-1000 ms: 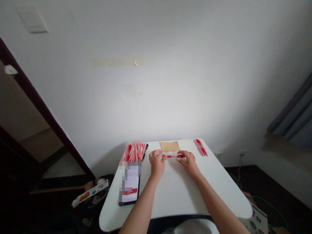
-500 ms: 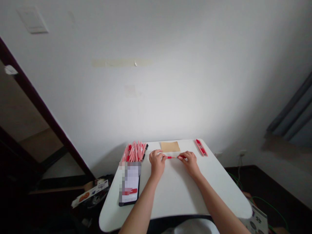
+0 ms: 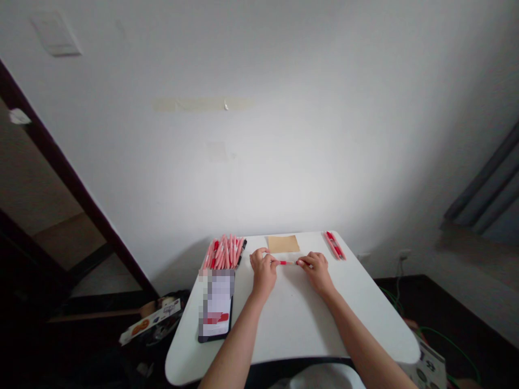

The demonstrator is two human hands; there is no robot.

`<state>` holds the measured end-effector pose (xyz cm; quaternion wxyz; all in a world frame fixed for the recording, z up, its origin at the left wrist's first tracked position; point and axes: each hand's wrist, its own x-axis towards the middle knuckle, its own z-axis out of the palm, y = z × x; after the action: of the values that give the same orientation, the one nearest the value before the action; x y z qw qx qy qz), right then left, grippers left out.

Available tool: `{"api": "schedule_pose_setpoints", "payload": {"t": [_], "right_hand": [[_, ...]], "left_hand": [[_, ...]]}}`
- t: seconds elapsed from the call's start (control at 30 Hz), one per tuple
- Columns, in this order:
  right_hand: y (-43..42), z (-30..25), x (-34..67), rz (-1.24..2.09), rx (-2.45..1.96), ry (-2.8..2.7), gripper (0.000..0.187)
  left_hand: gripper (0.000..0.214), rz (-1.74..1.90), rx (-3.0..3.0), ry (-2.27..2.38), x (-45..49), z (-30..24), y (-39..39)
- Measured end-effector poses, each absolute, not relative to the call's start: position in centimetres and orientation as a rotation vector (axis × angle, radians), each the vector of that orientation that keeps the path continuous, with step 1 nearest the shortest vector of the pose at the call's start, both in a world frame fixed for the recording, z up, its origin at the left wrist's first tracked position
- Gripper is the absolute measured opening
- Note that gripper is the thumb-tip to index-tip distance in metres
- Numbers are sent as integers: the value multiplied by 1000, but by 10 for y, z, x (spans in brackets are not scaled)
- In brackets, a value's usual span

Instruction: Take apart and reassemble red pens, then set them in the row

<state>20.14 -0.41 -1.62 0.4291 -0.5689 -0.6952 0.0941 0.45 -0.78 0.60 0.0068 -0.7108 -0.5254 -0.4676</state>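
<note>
Both my hands hold one red pen point(image 3: 288, 262) level above the white table point(image 3: 292, 324). My left hand point(image 3: 263, 270) is closed on the pen's left end. My right hand point(image 3: 317, 269) is closed on its right end, fingers pinched. A pile of several pink and red pens point(image 3: 224, 252) lies in a tray at the table's far left. A few red pens point(image 3: 334, 245) lie at the far right corner. A tan square of paper point(image 3: 283, 243) lies just beyond my hands.
A dark tablet or phone point(image 3: 217, 310) with a blurred screen lies at the table's left edge. A white wall stands right behind the table. Boxes and clutter sit on the dark floor at left, green cable and a carton at right.
My hands have moved a little closer together along the pen; less of it shows between them. Everything else is still.
</note>
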Motion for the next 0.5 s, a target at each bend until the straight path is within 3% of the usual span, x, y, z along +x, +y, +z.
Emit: {"api": "schedule_pose_setpoints", "payload": {"t": [0.5], "right_hand": [[-5,-8,202,302,-1250,-1577,34]], "left_hand": [[9,-1468,-2159,-1757,2,8,-6]]}}
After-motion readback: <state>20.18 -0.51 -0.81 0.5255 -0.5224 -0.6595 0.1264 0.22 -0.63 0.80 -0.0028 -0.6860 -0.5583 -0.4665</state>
